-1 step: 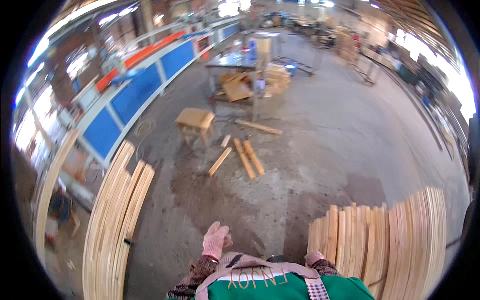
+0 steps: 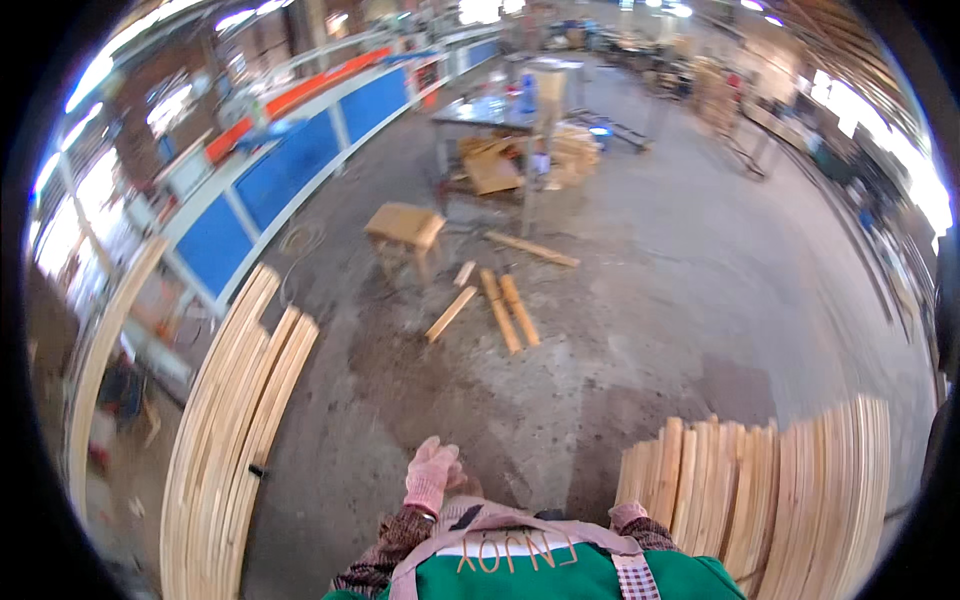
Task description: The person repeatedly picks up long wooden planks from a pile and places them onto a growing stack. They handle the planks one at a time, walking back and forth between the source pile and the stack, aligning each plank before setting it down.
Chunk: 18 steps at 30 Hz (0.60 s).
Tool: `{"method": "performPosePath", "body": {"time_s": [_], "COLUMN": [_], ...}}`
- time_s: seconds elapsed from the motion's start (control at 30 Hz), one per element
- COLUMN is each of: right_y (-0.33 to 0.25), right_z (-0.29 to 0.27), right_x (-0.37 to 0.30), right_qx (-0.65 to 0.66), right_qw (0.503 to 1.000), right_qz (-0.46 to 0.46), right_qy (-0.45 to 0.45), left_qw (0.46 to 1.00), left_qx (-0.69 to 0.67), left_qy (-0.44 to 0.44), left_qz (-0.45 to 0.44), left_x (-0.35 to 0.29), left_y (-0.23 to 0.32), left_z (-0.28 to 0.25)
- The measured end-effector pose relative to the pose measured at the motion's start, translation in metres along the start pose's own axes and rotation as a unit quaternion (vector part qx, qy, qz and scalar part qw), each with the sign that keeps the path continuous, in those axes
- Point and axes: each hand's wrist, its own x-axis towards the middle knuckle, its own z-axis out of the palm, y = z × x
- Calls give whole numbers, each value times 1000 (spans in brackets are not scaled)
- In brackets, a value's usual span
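Note:
My left hand (image 2: pixel 434 474), in a pink knitted glove, hangs in front of my body above the concrete floor. Its fingers are loosely stretched and a little apart, and no object shows in them. Only part of my right hand (image 2: pixel 627 514), also gloved, appears beside my green apron (image 2: pixel 560 572); its fingers are hidden. Nearest to that hand stands a large stack of wooden strips (image 2: pixel 735 480) at the right. To the left, well apart from my left hand, lies another stack of long wooden strips (image 2: pixel 215 430).
Loose wooden pieces (image 2: pixel 496 312) lie on the floor ahead, near a wooden stool (image 2: pixel 406 224). Beyond stands a table (image 2: pixel 480 122) with cardboard and wood beneath. A long blue-panelled machine (image 2: pixel 287 170) runs along the left. Metal rails (image 2: pixel 850 225) lie along the right.
The view has swung slightly left, so the stool, table and floor pieces sit a little further right. My hands keep nearly the same place before my body.

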Motion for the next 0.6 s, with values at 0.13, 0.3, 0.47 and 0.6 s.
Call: {"method": "performPosePath", "body": {"time_s": [0.13,0.3,0.47,0.6], "right_y": [-38,-78,-156,-186], "right_z": [-121,-235,-421,-470], "right_x": [90,201,226,281], "right_qx": [-105,-85,47,143], "right_qw": [991,991,994,984], "right_qz": [-74,-74,20,48], "right_qy": [44,72,97,98], "left_qw": [986,931,912,882], "left_qx": [0,23,43,130], "left_qy": [108,210,259,307], "left_qz": [126,296,316,332], "left_x": [74,182,245,288], "left_y": [59,171,281,328], "left_z": [-57,-122,-179,-213]}}
